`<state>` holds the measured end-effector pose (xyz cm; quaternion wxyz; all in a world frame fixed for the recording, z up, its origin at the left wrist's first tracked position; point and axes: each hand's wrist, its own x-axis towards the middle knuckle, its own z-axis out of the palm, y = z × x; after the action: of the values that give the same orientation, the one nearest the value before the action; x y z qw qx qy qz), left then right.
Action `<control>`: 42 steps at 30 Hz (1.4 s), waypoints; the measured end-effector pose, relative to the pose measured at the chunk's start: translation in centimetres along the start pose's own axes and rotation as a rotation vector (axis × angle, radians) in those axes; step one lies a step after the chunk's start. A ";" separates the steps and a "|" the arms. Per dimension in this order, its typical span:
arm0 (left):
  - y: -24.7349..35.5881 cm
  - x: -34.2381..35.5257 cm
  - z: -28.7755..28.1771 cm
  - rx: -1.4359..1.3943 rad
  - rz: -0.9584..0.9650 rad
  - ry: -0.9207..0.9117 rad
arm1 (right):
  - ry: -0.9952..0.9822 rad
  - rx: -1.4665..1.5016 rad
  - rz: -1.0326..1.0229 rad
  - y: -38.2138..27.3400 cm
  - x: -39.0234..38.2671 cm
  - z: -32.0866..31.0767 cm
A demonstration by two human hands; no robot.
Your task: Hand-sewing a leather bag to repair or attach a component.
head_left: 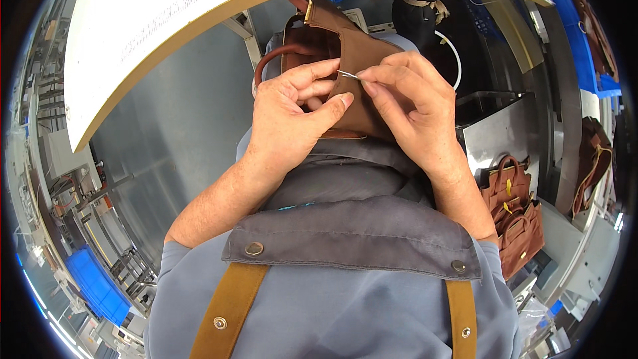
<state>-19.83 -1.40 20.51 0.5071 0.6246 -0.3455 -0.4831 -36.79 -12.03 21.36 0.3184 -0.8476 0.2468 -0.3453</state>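
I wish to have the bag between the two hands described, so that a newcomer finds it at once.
Start at the big white tabletop across the top of the picture. Just below its curved edge, a brown bag lies between the left hand and the right hand. Unlike the brown bags at lower right, this one lies open at the hands.

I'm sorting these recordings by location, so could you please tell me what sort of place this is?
It looks like a bag workshop or factory floor: an open brown bag is being worked on with a thin metal tool, and similar reddish-brown bags sit at the right.
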 end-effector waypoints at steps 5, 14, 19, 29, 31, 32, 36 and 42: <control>0.4 -0.1 0.2 -0.006 -0.008 0.000 | 0.005 -0.027 -0.017 -0.2 0.0 -0.1; 0.4 -0.1 0.1 -0.001 0.000 0.008 | 0.004 -0.094 -0.060 -0.4 0.1 0.0; 0.4 -0.1 0.2 -0.011 0.002 0.001 | 0.007 -0.098 -0.028 -0.6 -0.1 -0.1; 0.5 -0.1 0.2 0.007 -0.002 0.008 | 0.003 -0.114 -0.028 -0.7 -0.1 -0.1; 0.3 -0.1 0.2 0.001 0.002 0.014 | 0.004 -0.107 -0.025 -0.8 -0.1 -0.1; 0.4 -0.1 0.2 0.002 0.002 0.015 | 0.004 -0.106 -0.025 -0.8 -0.1 -0.1; 0.5 -0.1 0.2 0.002 -0.003 0.005 | 0.003 -0.134 -0.050 -0.7 0.0 0.0; 0.7 -0.1 0.3 -0.007 0.003 0.007 | 0.003 -0.126 -0.039 -0.7 0.1 0.3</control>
<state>-20.09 -1.52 21.20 0.5111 0.6242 -0.3429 -0.4812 -36.40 -11.48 21.78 0.2573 -0.8702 0.2517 -0.3364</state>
